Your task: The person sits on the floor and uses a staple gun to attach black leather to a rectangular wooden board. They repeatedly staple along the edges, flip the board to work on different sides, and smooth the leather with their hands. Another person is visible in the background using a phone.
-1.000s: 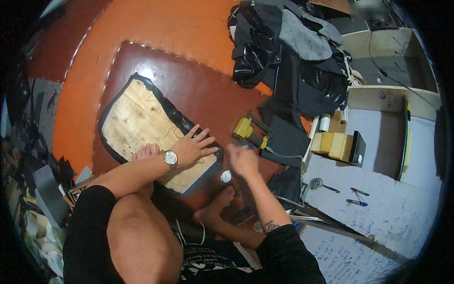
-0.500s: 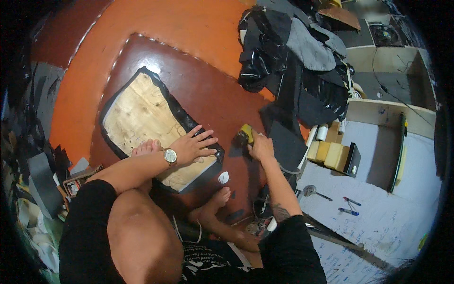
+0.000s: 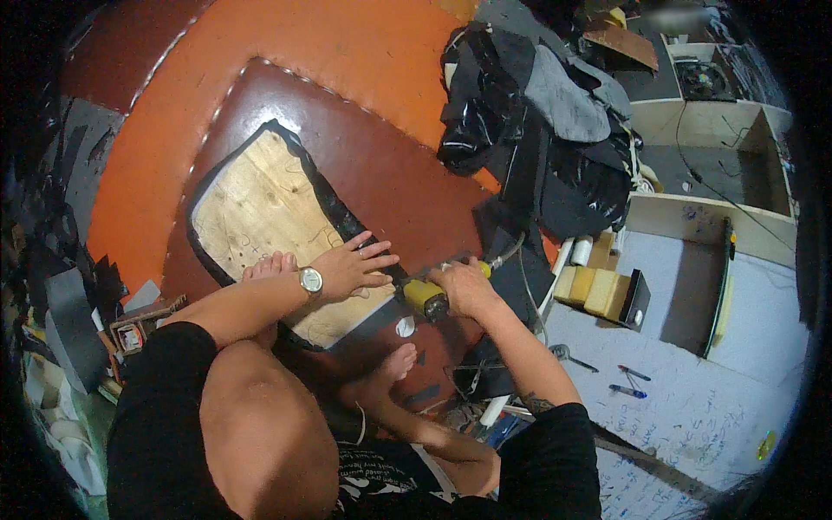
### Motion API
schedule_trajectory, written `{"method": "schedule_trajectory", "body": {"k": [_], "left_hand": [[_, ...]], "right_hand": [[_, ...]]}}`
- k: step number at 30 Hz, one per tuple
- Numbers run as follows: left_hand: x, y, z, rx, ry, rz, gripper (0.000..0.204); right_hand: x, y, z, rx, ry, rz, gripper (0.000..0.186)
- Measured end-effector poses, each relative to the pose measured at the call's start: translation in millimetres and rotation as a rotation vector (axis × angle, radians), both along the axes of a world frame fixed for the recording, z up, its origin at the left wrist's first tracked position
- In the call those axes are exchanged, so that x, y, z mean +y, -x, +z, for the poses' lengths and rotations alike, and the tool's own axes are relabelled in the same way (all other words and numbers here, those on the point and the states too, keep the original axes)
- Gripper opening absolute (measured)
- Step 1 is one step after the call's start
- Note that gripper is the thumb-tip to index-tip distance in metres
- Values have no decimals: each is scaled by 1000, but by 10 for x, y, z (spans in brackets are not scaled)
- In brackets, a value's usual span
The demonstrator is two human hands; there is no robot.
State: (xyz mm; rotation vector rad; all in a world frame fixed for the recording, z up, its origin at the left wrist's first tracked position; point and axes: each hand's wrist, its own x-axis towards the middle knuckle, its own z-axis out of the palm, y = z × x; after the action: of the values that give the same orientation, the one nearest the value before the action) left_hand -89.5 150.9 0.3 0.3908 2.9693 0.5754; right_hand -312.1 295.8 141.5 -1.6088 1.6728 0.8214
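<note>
Head view shows me seated on the orange floor with a plywood panel [image 3: 269, 230], its edges wrapped in black covering, lying on a brown mat [image 3: 381, 165]. I judge the step to be fastening that covering along the panel's near edge; the next move calls for pressing the tool nose squarely onto the fold. My left hand [image 3: 351, 269] lies flat, fingers spread, on the panel's edge. My right hand [image 3: 464, 286] is closed around a yellow stapler tool [image 3: 426, 297], just beside it.

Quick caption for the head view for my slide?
Seated on the floor, left hand presses a cloth-edged wooden board while right hand holds a yellow tool at its edge.
</note>
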Motion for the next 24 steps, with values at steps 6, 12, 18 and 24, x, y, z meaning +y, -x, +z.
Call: {"method": "schedule_trajectory", "body": {"k": [6,12,18,24], "left_hand": [[-183,87,110,108,-116,145,71],[-398,449,221,-390,-85,171,59],[-297,566,263,-333,-40,85,70],[-149,797,-108,-441,-83,54,58]], "right_hand": [[244,381,-191,-14,362,-362,64],[-195,-440,-448,264,394,-352,84],[-370,-542,-782,100,327,-198,68],[-203,-657,-806,139,422,-120,18]]}}
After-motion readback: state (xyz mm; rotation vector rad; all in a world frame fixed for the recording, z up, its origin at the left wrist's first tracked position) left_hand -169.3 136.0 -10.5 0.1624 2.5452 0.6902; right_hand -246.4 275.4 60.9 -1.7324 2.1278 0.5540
